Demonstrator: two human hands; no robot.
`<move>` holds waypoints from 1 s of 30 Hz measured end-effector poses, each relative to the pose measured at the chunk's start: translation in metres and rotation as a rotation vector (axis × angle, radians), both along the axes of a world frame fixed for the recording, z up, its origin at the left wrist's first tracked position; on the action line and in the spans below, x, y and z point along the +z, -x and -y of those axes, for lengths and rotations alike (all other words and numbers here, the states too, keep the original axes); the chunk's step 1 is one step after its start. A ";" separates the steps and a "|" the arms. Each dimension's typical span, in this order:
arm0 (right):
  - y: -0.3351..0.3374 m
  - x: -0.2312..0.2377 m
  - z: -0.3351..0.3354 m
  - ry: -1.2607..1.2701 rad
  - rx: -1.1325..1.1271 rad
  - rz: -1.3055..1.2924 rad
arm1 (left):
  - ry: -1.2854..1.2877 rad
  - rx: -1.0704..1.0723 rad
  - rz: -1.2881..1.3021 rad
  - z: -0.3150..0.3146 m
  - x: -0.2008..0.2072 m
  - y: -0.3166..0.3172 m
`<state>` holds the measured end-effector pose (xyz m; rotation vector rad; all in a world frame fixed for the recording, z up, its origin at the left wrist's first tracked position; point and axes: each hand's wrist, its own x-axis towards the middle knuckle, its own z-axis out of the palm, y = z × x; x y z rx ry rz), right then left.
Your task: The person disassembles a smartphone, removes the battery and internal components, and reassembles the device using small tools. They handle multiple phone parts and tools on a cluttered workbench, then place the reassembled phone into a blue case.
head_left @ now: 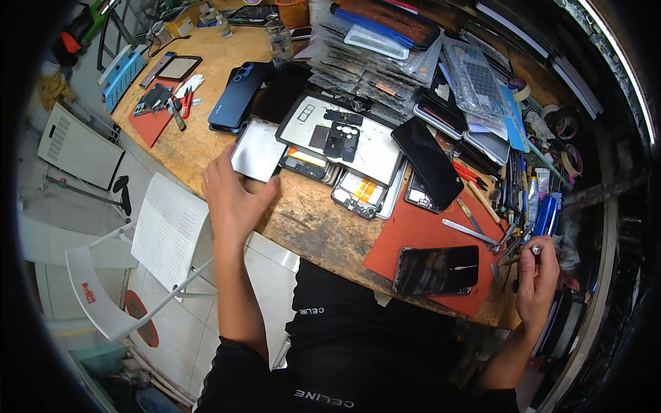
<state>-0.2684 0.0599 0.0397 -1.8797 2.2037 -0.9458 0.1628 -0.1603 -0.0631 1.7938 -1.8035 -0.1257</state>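
My left hand [231,196] is at the near left corner of a flat silver panel [258,153], thumb and fingers spread along its edges. At the bench's right end my right hand [538,282] is closed round a slim tool with a shiny metal end [536,249]; most of the tool is hidden by the fingers. Just beyond it are blue handles [546,217] among a cluster of hand tools. Left of that hand, a dark phone [437,270] lies on an orange-red mat [382,248], a small light-coloured bit showing on its glass.
A white device back [375,148] lies over opened phones [359,193] mid-bench, beside a black phone [427,162]. Bagged parts [372,76] are piled behind. Blue phones [237,96] and red-handled pliers [186,102] lie left. A white folding chair [169,230] stands by the bench.
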 end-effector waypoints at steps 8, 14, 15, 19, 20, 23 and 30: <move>-0.098 0.005 0.075 0.069 0.330 0.611 | 0.145 -0.005 -0.141 -0.025 -0.020 -0.015; -0.193 -0.022 0.171 0.199 0.672 0.506 | 0.251 0.097 -0.528 0.004 -0.041 -0.043; -0.211 -0.034 0.189 0.206 0.681 0.541 | 0.273 0.096 -0.465 0.007 -0.044 -0.043; -0.258 -0.066 0.236 0.211 0.691 0.453 | 0.373 0.070 -0.369 0.008 -0.051 -0.041; -0.265 -0.073 0.242 0.207 0.685 0.429 | 0.392 0.061 -0.342 0.008 -0.052 -0.041; -0.275 -0.080 0.246 0.187 0.673 0.376 | 0.388 0.073 -0.371 0.006 -0.049 -0.036; -0.271 -0.081 0.245 0.132 0.692 0.434 | 0.411 0.079 -0.371 0.007 -0.053 -0.038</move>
